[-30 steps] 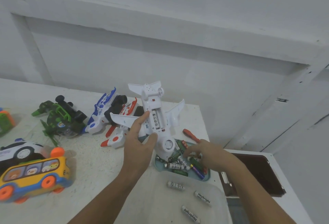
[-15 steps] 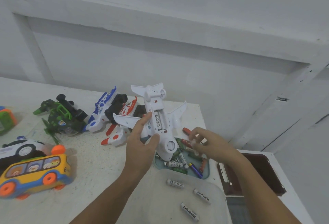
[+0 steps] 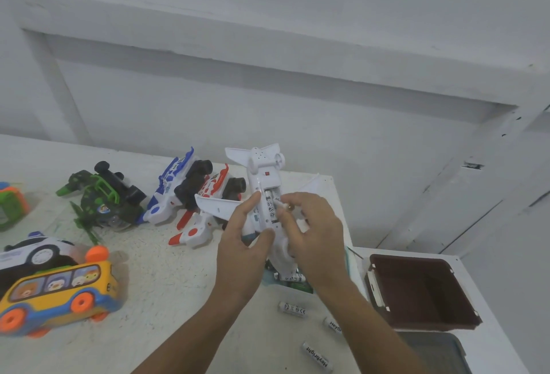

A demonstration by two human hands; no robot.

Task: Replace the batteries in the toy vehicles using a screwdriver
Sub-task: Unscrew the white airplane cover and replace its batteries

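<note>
My left hand (image 3: pixel 242 251) grips a white toy airplane (image 3: pixel 262 183) by its body, belly up, with the open battery compartment (image 3: pixel 272 204) facing me. My right hand (image 3: pixel 312 236) pinches a white battery (image 3: pixel 282 203) at the compartment's right side. Under my hands a teal tray (image 3: pixel 297 283) holds several batteries, mostly hidden. Three loose batteries (image 3: pixel 293 308) lie on a clear lid near the front.
Toy vehicles lie on the white table (image 3: pixel 166 278): a green one (image 3: pixel 104 198), a blue-white one (image 3: pixel 175 189), a red-white one (image 3: pixel 205 210), a police car (image 3: pixel 38 250) and a yellow bus (image 3: pixel 56 290). A brown box (image 3: pixel 422 293) sits at the right.
My right hand rose from the battery tray with a battery and moved left to the airplane's compartment. The airplane stays held in my left hand.
</note>
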